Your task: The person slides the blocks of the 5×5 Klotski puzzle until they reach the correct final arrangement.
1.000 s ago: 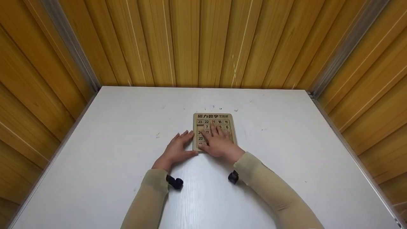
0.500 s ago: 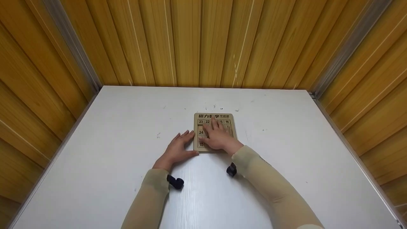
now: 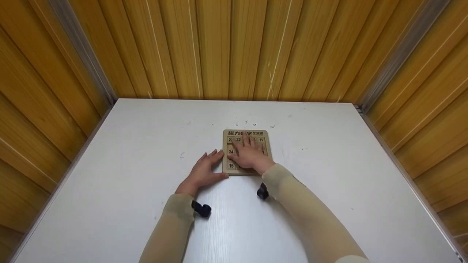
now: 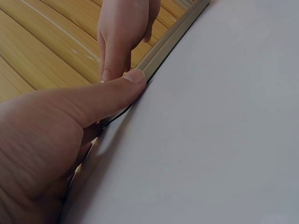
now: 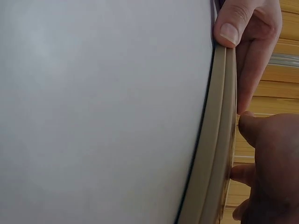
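A number sliding puzzle [image 3: 225, 160] lies flat on the white table, with a title strip and numbered tiles inside a beige frame. Below the top-left tile, an untiled slot [image 3: 230, 145] shows. My left hand [image 3: 204, 172] touches the puzzle's near-left corner, fingers straight against the left side and thumb on the near edge. Over the tiles spreads my right hand [image 3: 252, 156], covering much of the grid. Its index fingertip is at the top-left tile, and which tiles it presses cannot be made out. In the right wrist view, the left thumb [image 5: 230, 33] touches the frame's edge.
The white table [image 3: 146, 138] surrounds the puzzle and bears small dark marks. Wood-patterned panels [image 3: 212, 51] rise behind it and at both sides. A small black camera [image 3: 202, 209] is worn on the left wrist, another [image 3: 262, 191] on the right.
My right hand has shifted up the puzzle and slightly left, so its thumb is higher and its index fingertip reaches the top-left tile. My left hand and the puzzle have stayed put.
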